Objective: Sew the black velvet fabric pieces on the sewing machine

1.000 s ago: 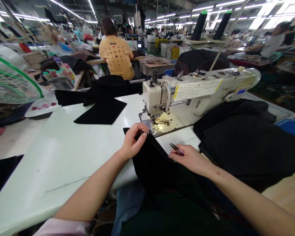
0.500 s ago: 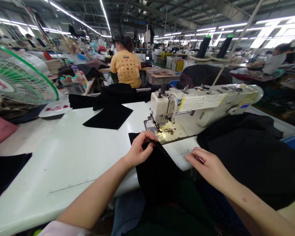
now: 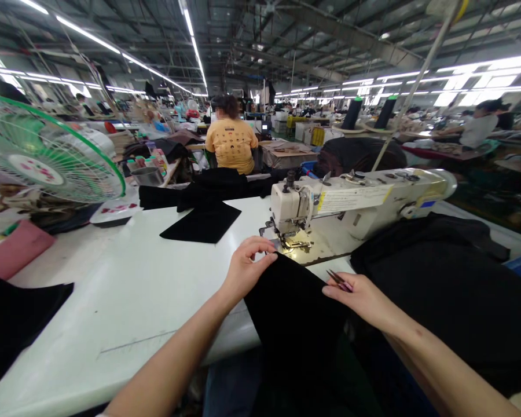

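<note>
My left hand (image 3: 249, 263) pinches the upper corner of a black fabric piece (image 3: 293, 307), which hangs over the table's front edge toward my lap. In my right hand (image 3: 358, 292) is a small pair of thread snips (image 3: 339, 280), its pointed blades aimed up and left. The right hand's fingertips are at the fabric's right upper edge; whether they also grip the cloth I cannot tell. Just beyond the left hand stands a white sewing machine (image 3: 351, 200), its lamp lighting the needle area. No fabric shows under its presser foot.
Another black fabric piece (image 3: 202, 223) lies flat behind on the white table (image 3: 156, 289). A dark fabric heap (image 3: 443, 289) covers the right side. At the left are a green fan (image 3: 47, 156) and more black cloth (image 3: 21, 324). A person in yellow (image 3: 232, 142) sits ahead.
The fabric's upper edge now stretches between both hands, where it was folded at the left hand before. My right hand's snips have turned to show both blades. The camera view has tilted up.
</note>
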Demonstrator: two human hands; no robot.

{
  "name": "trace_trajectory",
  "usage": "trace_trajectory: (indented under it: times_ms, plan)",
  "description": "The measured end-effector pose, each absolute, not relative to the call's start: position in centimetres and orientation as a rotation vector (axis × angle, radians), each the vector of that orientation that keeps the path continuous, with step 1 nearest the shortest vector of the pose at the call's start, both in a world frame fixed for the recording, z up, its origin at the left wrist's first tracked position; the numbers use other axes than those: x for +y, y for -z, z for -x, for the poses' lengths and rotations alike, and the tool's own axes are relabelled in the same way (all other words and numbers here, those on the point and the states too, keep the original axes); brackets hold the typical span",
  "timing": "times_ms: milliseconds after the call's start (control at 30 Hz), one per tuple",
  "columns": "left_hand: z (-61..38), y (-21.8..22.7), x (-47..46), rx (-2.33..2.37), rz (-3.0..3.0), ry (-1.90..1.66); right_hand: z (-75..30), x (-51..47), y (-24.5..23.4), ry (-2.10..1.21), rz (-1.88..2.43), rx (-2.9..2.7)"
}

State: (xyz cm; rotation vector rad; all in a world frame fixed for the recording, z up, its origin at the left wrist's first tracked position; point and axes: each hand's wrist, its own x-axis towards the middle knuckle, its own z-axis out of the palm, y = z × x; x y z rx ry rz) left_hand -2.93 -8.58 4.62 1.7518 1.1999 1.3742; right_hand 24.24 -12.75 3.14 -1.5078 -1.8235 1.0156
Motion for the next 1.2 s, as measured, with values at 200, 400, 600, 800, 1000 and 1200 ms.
trace_trajectory:
  times_ms: [200,400,600,800,1000,1200]
  plan:
    - [3.5,-7.8,-10.4,1.255,-1.455,-1.246,-27.7,-12.0,-4.7,-0.44,1.965,-1.837]
    - [0.6,-10.3,-12.0,1.096,-1.188,-1.112,-23.0,-14.7,-7.3,-0.35,1.238,-1.746]
    - [-2.0,-9.8,-12.7,1.011,-1.064,-1.081,-19.3,-14.8,-7.8,-0.182,0.969,-1.799]
    - [-2.5,-8.7,-12.8,1.027,-1.195,-1.066,-19.5,-14.5,-7.2,-0.154,1.09,-1.952]
    - [-1.2,-8.9,-13.2,1.088,-1.286,-1.05,-21.1,-13.3,-7.8,-0.425,1.329,-1.743]
    - [3.1,-8.8,-12.8,1.263,-1.282,-1.195,-24.5,-9.4,-3.0,-0.352,1.724,-2.04]
